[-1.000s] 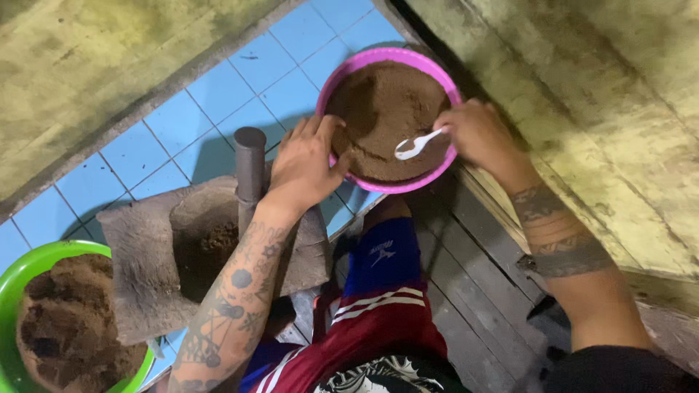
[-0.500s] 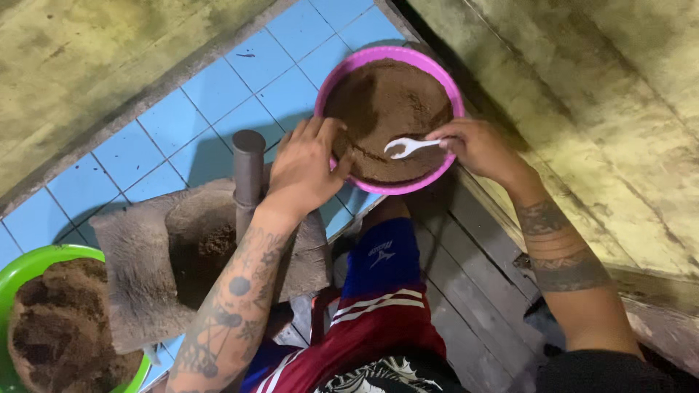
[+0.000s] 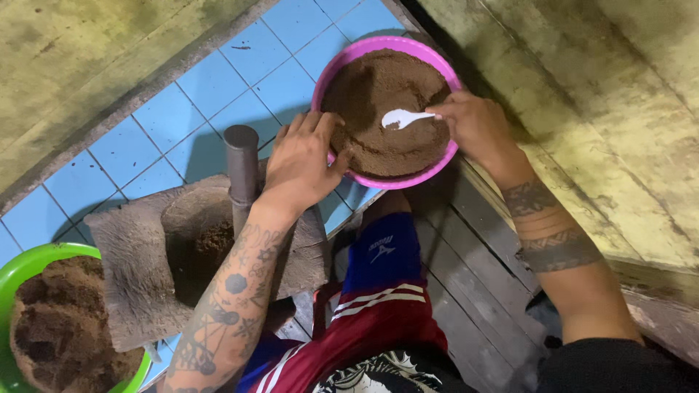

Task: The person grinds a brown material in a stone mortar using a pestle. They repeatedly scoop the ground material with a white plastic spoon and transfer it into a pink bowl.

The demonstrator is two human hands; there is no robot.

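Head view shows the round pink plastic basin (image 3: 331,73) resting on the blue tiled floor (image 3: 211,80), filled with fine brown powder (image 3: 378,138). The left hand (image 3: 302,160) curls over the near rim, fingers closed on the edge. The right hand (image 3: 477,127) pinches the handle of a small white plastic spoon (image 3: 400,117), its bowl lying on the powder. The spoon looks light and stiff, best held by its thin handle; the powder looks loose and dry, likely to spill if tipped. The basin seems thin-walled and somewhat flexible, so the rim is the natural hold. Nearby stand a grey stone mortar (image 3: 131,255) with a dark pestle (image 3: 242,175) and a green bowl (image 3: 29,262).
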